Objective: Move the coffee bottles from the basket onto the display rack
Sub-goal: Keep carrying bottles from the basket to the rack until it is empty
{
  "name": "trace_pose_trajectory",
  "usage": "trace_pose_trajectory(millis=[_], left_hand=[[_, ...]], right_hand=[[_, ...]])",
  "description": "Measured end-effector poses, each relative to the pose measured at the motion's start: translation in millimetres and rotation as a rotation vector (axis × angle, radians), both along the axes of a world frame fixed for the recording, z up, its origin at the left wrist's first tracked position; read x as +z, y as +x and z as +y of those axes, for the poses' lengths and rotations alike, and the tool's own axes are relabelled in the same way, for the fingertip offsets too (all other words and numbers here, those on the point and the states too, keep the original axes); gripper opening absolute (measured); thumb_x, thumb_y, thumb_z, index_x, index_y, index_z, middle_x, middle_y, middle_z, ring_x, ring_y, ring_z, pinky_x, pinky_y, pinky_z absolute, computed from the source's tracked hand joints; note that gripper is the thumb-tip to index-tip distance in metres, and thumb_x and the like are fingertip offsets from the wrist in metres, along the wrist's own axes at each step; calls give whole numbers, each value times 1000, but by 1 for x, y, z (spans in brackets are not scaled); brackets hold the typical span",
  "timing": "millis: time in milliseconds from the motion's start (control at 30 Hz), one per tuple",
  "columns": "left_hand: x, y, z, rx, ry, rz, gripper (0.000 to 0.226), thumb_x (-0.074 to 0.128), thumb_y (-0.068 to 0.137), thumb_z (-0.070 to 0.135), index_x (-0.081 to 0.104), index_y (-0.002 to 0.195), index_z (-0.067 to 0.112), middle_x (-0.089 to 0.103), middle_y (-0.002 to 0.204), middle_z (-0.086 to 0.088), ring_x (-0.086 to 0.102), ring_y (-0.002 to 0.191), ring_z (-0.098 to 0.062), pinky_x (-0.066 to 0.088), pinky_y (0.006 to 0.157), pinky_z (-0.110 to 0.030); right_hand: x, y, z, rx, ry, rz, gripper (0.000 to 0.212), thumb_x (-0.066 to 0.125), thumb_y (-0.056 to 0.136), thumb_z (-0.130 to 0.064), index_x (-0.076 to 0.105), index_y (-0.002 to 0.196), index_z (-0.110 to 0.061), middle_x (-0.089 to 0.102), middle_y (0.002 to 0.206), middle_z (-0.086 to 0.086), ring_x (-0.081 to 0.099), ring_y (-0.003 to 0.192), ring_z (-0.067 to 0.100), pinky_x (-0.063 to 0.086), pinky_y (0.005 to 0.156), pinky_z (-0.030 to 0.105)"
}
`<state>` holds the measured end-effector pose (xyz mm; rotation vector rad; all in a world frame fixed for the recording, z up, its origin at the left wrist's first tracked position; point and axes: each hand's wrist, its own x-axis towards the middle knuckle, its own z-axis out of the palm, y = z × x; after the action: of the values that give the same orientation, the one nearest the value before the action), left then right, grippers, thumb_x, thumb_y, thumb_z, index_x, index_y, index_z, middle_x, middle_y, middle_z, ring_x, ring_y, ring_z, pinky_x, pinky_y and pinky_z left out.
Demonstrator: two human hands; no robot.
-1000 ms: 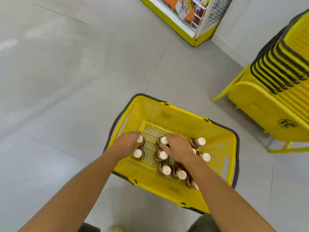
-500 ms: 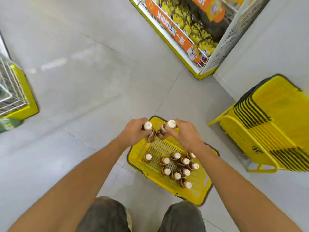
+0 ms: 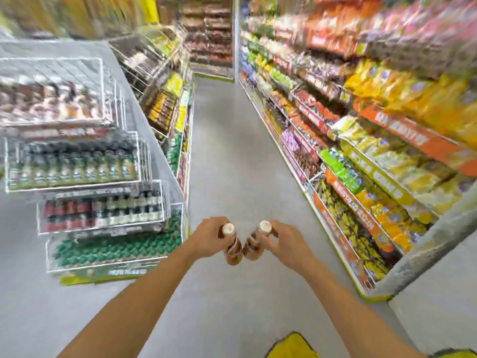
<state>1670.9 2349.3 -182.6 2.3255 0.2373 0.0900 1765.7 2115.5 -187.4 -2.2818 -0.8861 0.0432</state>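
My left hand (image 3: pixel 206 239) grips one brown coffee bottle (image 3: pixel 232 250) with a white cap, held out in front of me over the aisle floor. My right hand (image 3: pixel 286 244) holds a second brown coffee bottle (image 3: pixel 251 248) by its neck, tilted so the two bottles almost touch at their bases. The yellow basket (image 3: pixel 291 348) shows only as a corner at the bottom edge, below my right forearm. A white wire display rack (image 3: pixel 103 192) with tiers of bottled drinks stands to my left. The whole view is motion-blurred.
A grey floor aisle (image 3: pixel 227 156) runs ahead between shelves. Long shelves of snack bags (image 3: pixel 361 156) line the right side. More shelving (image 3: pixel 175 120) continues behind the wire rack on the left. A grey wall end (image 3: pixel 438 233) juts in at lower right.
Both hands lifted a bottle each out of the basket and rose with them. My view swung up from the floor and basket to the aisle and the rack.
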Motion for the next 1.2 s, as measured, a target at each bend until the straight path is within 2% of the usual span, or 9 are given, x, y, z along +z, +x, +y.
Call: trace_pose_trajectory(millis=[100,233,367,567,667,800,967,1067,1200], left_hand=[[47,-35,49,111,18,-80,12,70,76,23,73,84,14,62,67,8,58,61,3,41,59,-13],[80,-77,128,216,-59,-100,6,72,80,16,68,79,12,66,71,1,58,65,-7,45,64,-27],[110,-109,216,301,-137,-174,11,73,85,14,67,77,9,64,66,2,57,62,-6,43,63,-27],[165,-136,347,418,-219,-236,13,78,88,11,74,100,13,79,93,5,73,86,-5,61,81,-28],[180,-132,405,455,-270,-262,18,81,86,16,71,99,23,78,97,5,73,98,-12,58,90,-32],[191,-116,473,468,-291,-275,20,81,85,14,72,103,11,81,98,-3,76,98,-20,59,97,-45],[201,-80,561,466,-320,-308,24,80,87,14,70,107,8,81,104,-2,75,103,-20,56,94,-41],[215,-59,612,479,-312,-326,26,78,88,11,72,114,10,78,113,-1,71,111,-17,50,84,-28],[235,-32,672,466,-246,-342,25,76,90,6,67,101,27,73,108,7,66,106,-8,50,99,-33]], right_hand=[[40,-16,68,79,87,36,11,69,93,-37,62,86,-33,63,73,-16,59,71,3,46,67,21],[74,-43,171,179,183,123,17,68,94,-34,60,79,-34,64,73,-12,57,68,2,45,66,22],[100,-66,279,315,182,142,10,67,96,-32,67,90,-24,69,82,-8,61,75,3,52,73,28],[147,-81,423,390,269,198,12,67,99,-26,69,88,-22,71,78,-8,66,72,-4,47,65,13],[162,-77,482,393,337,231,14,65,101,-28,68,91,-18,72,84,-2,67,75,2,52,67,19],[177,-61,554,431,363,214,22,63,101,-31,67,94,-11,72,89,9,71,83,22,57,77,42],[190,-13,638,464,401,229,13,61,103,-25,70,98,-16,74,83,-10,70,77,-1,53,66,18],[200,25,687,472,419,237,17,59,104,-20,69,108,-7,75,92,-5,72,81,-1,54,70,17],[215,66,745,484,430,231,13,56,106,-17,67,103,-11,74,94,2,70,77,-4,53,66,13]])
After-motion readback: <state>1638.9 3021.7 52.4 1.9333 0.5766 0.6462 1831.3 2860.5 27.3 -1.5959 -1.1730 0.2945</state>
